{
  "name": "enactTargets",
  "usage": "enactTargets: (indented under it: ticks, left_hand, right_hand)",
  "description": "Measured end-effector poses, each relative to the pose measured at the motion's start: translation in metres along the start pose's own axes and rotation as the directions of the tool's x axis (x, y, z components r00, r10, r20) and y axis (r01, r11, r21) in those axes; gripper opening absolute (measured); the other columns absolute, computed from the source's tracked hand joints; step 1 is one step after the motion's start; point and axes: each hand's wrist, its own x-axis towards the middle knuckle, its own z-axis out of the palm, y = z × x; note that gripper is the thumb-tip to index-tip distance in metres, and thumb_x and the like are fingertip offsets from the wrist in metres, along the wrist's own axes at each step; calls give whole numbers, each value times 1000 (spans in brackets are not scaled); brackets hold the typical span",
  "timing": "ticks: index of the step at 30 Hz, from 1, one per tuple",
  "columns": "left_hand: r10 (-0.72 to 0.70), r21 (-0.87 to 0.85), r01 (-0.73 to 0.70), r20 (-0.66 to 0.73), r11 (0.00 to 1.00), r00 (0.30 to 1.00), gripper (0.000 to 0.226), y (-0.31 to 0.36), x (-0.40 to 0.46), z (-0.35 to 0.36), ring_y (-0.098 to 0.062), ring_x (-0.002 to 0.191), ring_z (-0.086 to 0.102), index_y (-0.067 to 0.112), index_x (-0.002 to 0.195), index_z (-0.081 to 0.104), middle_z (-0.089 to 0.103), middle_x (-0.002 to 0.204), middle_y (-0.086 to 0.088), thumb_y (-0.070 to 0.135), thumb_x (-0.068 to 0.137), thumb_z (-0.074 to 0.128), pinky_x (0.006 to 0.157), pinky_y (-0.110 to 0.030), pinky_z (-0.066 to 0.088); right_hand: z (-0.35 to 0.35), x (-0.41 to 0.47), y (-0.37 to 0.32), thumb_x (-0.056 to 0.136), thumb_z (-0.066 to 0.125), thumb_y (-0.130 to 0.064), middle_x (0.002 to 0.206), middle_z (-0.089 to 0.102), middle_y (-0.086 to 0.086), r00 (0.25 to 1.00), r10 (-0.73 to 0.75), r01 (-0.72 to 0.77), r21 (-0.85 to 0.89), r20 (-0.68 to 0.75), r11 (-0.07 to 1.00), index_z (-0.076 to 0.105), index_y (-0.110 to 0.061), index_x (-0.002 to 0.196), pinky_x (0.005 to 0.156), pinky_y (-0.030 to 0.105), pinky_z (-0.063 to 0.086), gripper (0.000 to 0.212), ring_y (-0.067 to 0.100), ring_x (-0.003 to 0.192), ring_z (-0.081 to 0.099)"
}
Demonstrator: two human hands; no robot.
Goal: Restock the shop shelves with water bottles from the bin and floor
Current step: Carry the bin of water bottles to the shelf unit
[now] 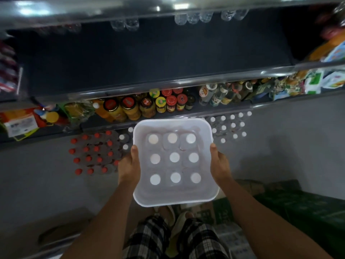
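1. Both hands carry the bin (175, 200) in front of the person, over the floor: the left hand (129, 165) and the right hand (220, 165) each grip a side wall with the thumb hooked over the rim, likely to keep the load level.
2. Inside stand nine water bottles (174, 157), white caps up, in three rows.
3. Beyond, more white-capped bottles (231, 127) and red-capped bottles (95, 152) wait on the floor.
4. Farther up, a dark shelf (158, 58) lies bare.
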Motion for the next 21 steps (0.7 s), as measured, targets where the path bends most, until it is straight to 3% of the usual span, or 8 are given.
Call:
enactTargets:
  ticks: [5,7,10,14,17,21]
  left_hand:
    - [-23,8,23,10,1000,1000,61,11,33,23,-26,74,54,20,62,55,55,66,0,59,97,25,73,-33,36]
    - [24,-30,-24,-2,999,1000,57,8,50,43,-20,81,54,13,77,63,58,80,0,52,100,28,77,-30,36]
    - [158,-80,-172,-153,982,976,47,11,76,70,-10,84,52,0,100,67,57,88,-2,37,101,39,78,-19,38]
    - [55,-26,-56,-48,998,997,61,3,122,97,-41,107,58,-4,113,62,63,113,-28,48,100,33,90,-41,45]
    - [55,22,-55,-6,998,998,65,0,149,113,-42,111,57,-2,118,60,61,118,-28,52,99,29,94,-45,44]
    - [41,15,-40,-45,999,998,58,2,171,135,-41,118,53,2,121,61,58,125,-27,46,101,29,98,-42,39]
  right_hand:
    - [3,34,-6,96,33,-56,84,56,8,999,2,-3,-26,-34,1000,58,-20,71,81,42,42,51,22,84,52]
    - [9,55,0,97,34,-54,87,63,12,999,6,-8,-36,-53,999,67,-11,82,84,44,45,56,27,88,59]
    - [23,88,5,98,36,-51,86,64,10,996,-6,0,-63,-94,998,69,-3,91,82,36,44,59,30,94,61]
    - [35,133,11,98,35,-52,102,67,22,994,-21,13,-71,-105,997,69,-1,98,91,44,45,62,34,103,61]
    - [41,160,14,97,33,-56,95,66,18,995,-33,29,-50,-92,998,69,-3,93,87,40,46,64,32,96,62]
    - [52,189,15,97,32,-56,107,65,20,994,-38,34,-49,-98,998,70,-6,104,89,39,44,63,32,100,59]
